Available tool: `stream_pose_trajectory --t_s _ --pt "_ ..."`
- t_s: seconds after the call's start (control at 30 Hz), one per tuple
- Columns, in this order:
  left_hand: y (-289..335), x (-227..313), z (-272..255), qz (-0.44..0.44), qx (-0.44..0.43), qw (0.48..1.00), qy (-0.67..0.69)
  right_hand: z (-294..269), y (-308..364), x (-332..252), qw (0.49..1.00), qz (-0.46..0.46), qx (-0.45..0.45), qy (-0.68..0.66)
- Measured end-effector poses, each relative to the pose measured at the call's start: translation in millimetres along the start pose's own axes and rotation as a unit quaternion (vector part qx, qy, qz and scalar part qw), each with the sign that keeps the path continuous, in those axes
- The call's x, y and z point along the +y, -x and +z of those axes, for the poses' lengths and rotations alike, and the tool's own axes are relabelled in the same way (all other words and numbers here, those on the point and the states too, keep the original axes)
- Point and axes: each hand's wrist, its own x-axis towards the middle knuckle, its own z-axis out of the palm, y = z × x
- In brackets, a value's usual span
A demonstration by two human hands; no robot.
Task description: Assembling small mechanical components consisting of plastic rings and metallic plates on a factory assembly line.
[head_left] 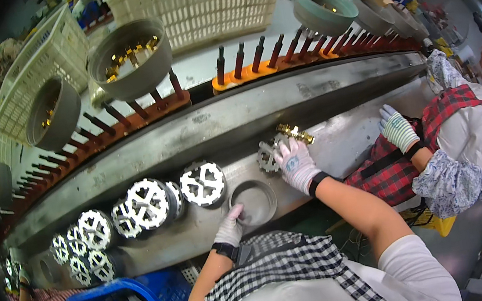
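My left hand (229, 231), in a striped glove, is at the near-left rim of a round, shallow grey dish (257, 216) on the metal bench; its thumb shows at the rim and the other fingers are mostly hidden. My right hand (299, 167), gloved too, reaches farther to the right. Its fingers curl over a toothed, spoked metal disc (267, 158), partly covering it. Brass fittings (297, 133) lie just beyond those fingertips, close to or touching them. Left of the dish stands another spoked silver disc (203, 184) with a dark rim.
More spoked discs (147, 204) are grouped leftward along the metal bench (308, 104). Beyond it are a row of dark upright pegs (238, 58), bowls of brass parts (132, 79) and white crates (202, 8). A blue bin (114, 297) sits below; a co-worker (460, 132) stands at right.
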Motion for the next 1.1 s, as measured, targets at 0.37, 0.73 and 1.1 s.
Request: stream_pose_trajectory --t_s 0.37,0.73,1.1 --pt "23 5 53 0.202 0.07 0.97 -0.118 -31 -13 35 0.963 0.037 0.013 -0.265" --pt "24 -8 25 0.1 0.203 0.903 -0.365 -43 -89 4 0.988 0.07 -0.073 -0.115" --pt "43 -2 33 0.09 0.163 0.974 -0.131 -55 10 -35 0.431 -0.058 0.075 -0.898"
